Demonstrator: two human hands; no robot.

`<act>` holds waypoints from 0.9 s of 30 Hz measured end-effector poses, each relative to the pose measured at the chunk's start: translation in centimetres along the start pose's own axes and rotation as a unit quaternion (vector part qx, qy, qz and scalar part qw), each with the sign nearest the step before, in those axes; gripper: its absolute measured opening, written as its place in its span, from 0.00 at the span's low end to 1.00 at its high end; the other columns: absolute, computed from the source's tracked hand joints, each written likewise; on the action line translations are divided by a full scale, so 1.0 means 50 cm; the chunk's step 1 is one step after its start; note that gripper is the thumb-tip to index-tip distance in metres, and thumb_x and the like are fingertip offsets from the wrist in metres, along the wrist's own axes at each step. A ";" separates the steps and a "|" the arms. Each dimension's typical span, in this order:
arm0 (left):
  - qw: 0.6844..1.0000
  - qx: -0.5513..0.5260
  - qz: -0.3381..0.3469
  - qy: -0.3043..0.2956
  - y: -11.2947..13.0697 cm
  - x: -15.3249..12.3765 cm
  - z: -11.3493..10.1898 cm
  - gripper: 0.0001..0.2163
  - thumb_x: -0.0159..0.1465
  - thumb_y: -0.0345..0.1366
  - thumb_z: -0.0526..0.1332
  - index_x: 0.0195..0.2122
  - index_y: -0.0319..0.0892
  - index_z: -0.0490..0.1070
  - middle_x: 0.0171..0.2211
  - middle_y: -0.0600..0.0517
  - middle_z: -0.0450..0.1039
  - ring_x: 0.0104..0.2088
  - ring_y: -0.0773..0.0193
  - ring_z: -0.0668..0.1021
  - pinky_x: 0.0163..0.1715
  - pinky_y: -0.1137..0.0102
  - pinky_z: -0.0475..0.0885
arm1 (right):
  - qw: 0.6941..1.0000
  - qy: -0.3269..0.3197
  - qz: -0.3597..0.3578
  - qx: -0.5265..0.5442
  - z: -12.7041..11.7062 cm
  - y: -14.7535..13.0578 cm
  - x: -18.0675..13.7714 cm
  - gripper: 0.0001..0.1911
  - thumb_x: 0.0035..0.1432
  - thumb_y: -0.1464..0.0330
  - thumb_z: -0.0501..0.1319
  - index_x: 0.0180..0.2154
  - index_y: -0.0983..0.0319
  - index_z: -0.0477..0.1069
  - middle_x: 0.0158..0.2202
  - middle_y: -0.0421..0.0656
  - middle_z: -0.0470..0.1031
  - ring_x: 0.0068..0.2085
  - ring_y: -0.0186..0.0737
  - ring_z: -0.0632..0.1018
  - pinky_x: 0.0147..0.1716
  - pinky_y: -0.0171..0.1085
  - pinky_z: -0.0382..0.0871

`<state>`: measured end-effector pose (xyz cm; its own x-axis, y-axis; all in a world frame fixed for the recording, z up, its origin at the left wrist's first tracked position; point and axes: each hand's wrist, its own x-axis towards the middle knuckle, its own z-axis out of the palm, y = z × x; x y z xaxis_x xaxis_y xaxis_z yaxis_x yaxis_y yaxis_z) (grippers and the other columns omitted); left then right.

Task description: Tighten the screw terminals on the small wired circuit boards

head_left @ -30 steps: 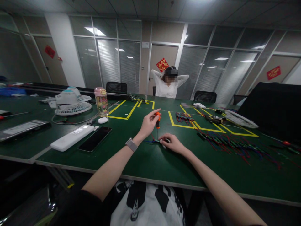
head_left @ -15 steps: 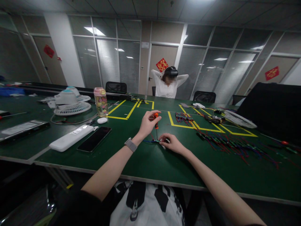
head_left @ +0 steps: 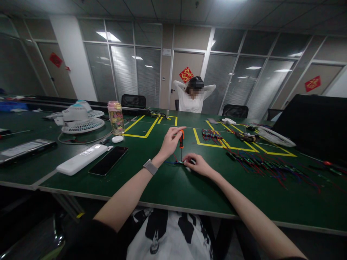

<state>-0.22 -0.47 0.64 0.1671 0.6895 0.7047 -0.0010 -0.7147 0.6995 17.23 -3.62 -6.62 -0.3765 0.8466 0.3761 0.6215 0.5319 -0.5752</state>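
My left hand (head_left: 170, 141) pinches the orange handle of a small screwdriver (head_left: 181, 140), held upright with its tip down on a small wired part (head_left: 179, 163) on the green table (head_left: 176, 187). A watch is on that wrist. My right hand (head_left: 197, 164) lies on the table just right of the tip, its fingers curled over the small part and pressing it down. What lies under the fingers is mostly hidden.
A black phone (head_left: 108, 160), a white flat device (head_left: 81, 159), a white mouse (head_left: 117, 139), a pink bottle (head_left: 116, 117) and a white fan (head_left: 80, 121) lie to the left. Coloured wire bundles (head_left: 260, 166) spread right, near yellow tape boxes (head_left: 217, 142). A person (head_left: 194, 95) sits opposite.
My left fingers have shifted slightly on the screwdriver handle, as if turning it. The right hand and the part stay in place.
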 end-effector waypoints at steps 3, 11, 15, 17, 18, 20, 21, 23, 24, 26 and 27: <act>0.996 -0.076 -0.030 -0.035 -0.003 0.003 -0.001 0.14 0.63 0.35 0.53 0.49 0.42 0.70 0.43 0.47 0.73 0.42 0.64 0.76 0.44 0.67 0.70 | 1.000 -0.006 0.000 0.004 0.000 0.001 0.000 0.08 0.53 0.68 0.59 0.35 0.63 0.73 0.26 0.40 0.70 0.29 0.35 0.70 0.31 0.33 0.64; 1.000 -0.015 -0.017 0.000 -0.005 0.002 -0.003 0.13 0.60 0.37 0.57 0.46 0.44 0.72 0.45 0.48 0.70 0.44 0.64 0.74 0.44 0.68 0.70 | 1.000 0.000 0.004 0.003 0.000 -0.007 0.001 0.08 0.52 0.69 0.60 0.35 0.63 0.73 0.26 0.40 0.70 0.29 0.34 0.70 0.33 0.33 0.64; 0.993 -0.098 -0.053 -0.044 -0.006 0.003 -0.003 0.17 0.61 0.37 0.55 0.51 0.41 0.67 0.39 0.48 0.73 0.39 0.64 0.77 0.43 0.65 0.70 | 1.000 -0.008 0.001 0.008 0.001 -0.012 0.003 0.06 0.52 0.70 0.60 0.34 0.63 0.73 0.27 0.39 0.71 0.29 0.34 0.70 0.32 0.33 0.64; 0.998 -0.052 -0.034 -0.014 -0.007 0.003 -0.005 0.16 0.58 0.38 0.59 0.47 0.41 0.71 0.39 0.49 0.73 0.38 0.65 0.76 0.42 0.68 0.70 | 1.000 -0.006 -0.003 0.008 0.002 -0.013 0.004 0.06 0.52 0.71 0.60 0.34 0.63 0.73 0.27 0.39 0.71 0.29 0.33 0.70 0.32 0.33 0.64; 0.999 -0.027 -0.024 -0.003 -0.008 0.003 -0.006 0.15 0.57 0.38 0.61 0.45 0.42 0.73 0.41 0.48 0.71 0.39 0.64 0.75 0.42 0.69 0.71 | 1.000 -0.004 -0.006 0.006 0.002 -0.013 0.005 0.06 0.52 0.71 0.60 0.34 0.63 0.73 0.26 0.39 0.71 0.29 0.33 0.70 0.32 0.32 0.64; 1.000 -0.010 -0.021 -0.001 -0.010 0.004 -0.010 0.13 0.59 0.39 0.59 0.45 0.44 0.73 0.44 0.48 0.70 0.42 0.64 0.74 0.43 0.70 0.70 | 1.000 0.000 -0.004 0.003 0.004 -0.014 0.006 0.06 0.52 0.72 0.60 0.34 0.63 0.73 0.27 0.39 0.71 0.29 0.33 0.70 0.32 0.32 0.64; 0.999 -0.025 -0.022 -0.008 -0.011 0.004 -0.011 0.13 0.60 0.38 0.57 0.45 0.44 0.73 0.45 0.48 0.70 0.45 0.63 0.73 0.44 0.69 0.69 | 1.000 0.001 -0.002 0.002 0.004 -0.014 0.006 0.06 0.52 0.72 0.60 0.34 0.63 0.73 0.26 0.39 0.71 0.28 0.33 0.70 0.31 0.31 0.63; 0.994 -0.086 -0.044 -0.041 -0.012 0.006 -0.012 0.16 0.61 0.38 0.55 0.49 0.43 0.70 0.45 0.47 0.71 0.44 0.63 0.74 0.45 0.66 0.69 | 1.000 0.004 -0.004 -0.008 0.005 -0.015 0.007 0.06 0.51 0.72 0.61 0.34 0.63 0.73 0.27 0.39 0.71 0.29 0.33 0.70 0.31 0.31 0.63; 0.990 -0.111 -0.060 -0.058 -0.012 0.006 -0.013 0.17 0.61 0.39 0.55 0.51 0.42 0.68 0.43 0.47 0.72 0.41 0.62 0.76 0.44 0.65 0.70 | 1.000 0.006 -0.007 -0.013 0.005 -0.015 0.007 0.06 0.51 0.72 0.61 0.34 0.63 0.73 0.27 0.39 0.71 0.29 0.32 0.70 0.32 0.31 0.63; 0.992 -0.096 -0.063 -0.046 -0.011 0.006 -0.013 0.18 0.59 0.39 0.58 0.51 0.41 0.68 0.39 0.48 0.73 0.37 0.64 0.76 0.42 0.66 0.70 | 1.000 0.006 -0.013 -0.014 0.006 -0.016 0.008 0.06 0.51 0.72 0.61 0.34 0.63 0.73 0.28 0.39 0.71 0.30 0.32 0.71 0.32 0.31 0.63; 0.995 -0.073 -0.056 -0.034 -0.010 0.006 -0.013 0.18 0.58 0.39 0.60 0.49 0.41 0.69 0.39 0.49 0.73 0.37 0.65 0.76 0.42 0.67 0.71 | 1.000 0.004 -0.014 -0.013 0.006 -0.015 0.008 0.06 0.51 0.71 0.61 0.34 0.64 0.73 0.27 0.39 0.71 0.29 0.32 0.71 0.32 0.31 0.63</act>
<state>-0.83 0.17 0.56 0.2399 0.7515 0.6146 -0.1213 -0.6049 0.7870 16.40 -3.68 -6.23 -0.3874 0.8316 0.3980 0.6291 0.5540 -0.5452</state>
